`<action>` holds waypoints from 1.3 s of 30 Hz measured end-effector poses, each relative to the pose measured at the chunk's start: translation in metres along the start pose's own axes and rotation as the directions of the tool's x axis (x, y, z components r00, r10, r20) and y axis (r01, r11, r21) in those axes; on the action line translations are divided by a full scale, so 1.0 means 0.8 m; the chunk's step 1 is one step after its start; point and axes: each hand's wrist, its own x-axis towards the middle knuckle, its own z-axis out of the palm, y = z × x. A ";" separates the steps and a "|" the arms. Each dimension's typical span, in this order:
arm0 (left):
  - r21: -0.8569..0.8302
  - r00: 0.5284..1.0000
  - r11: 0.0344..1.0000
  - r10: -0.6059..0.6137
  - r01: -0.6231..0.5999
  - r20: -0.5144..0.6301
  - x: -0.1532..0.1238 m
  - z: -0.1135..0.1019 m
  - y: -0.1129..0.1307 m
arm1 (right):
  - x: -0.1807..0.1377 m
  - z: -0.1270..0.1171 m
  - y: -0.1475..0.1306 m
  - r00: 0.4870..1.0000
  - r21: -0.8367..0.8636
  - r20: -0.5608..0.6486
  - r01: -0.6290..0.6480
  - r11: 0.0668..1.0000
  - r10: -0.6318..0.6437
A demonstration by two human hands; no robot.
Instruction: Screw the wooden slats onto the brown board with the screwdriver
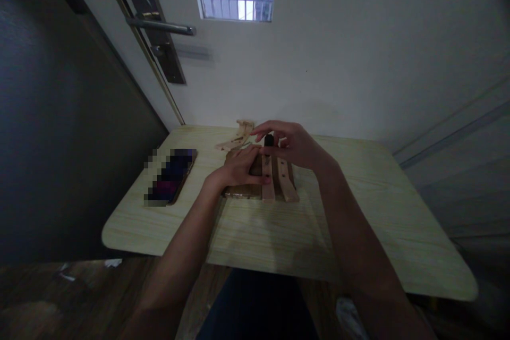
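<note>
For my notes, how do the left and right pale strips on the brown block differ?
The left strip runs nearly straight front to back; the right strip slants. The left hand has its thumb over the left strip, not the right strip. Both are pale with dark spots.

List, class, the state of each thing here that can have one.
Pale wooden strips: lying side by side across brown board
Left hand: spread, touching a strip
Black handle: at right hand, tip hidden
Right hand: fingers bent, firmness unclear
Phone: lying flat, screen obscured
Door handle: roughly level
</note>
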 end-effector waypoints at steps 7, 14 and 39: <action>0.007 1.000 1.000 0.013 -0.013 0.002 0.000 0.003 -0.006 | -0.005 -0.007 -0.003 0.997 -0.007 0.010 -0.079 0.997 0.079; -0.017 1.000 1.000 0.007 -0.006 0.013 -0.001 -0.001 -0.002 | -0.003 -0.001 -0.008 0.993 -0.088 -0.102 -0.066 0.994 0.057; -0.018 0.999 0.999 0.044 -0.044 0.010 0.002 0.005 -0.009 | -0.014 0.007 -0.009 0.978 -0.130 -0.196 -0.095 0.987 0.069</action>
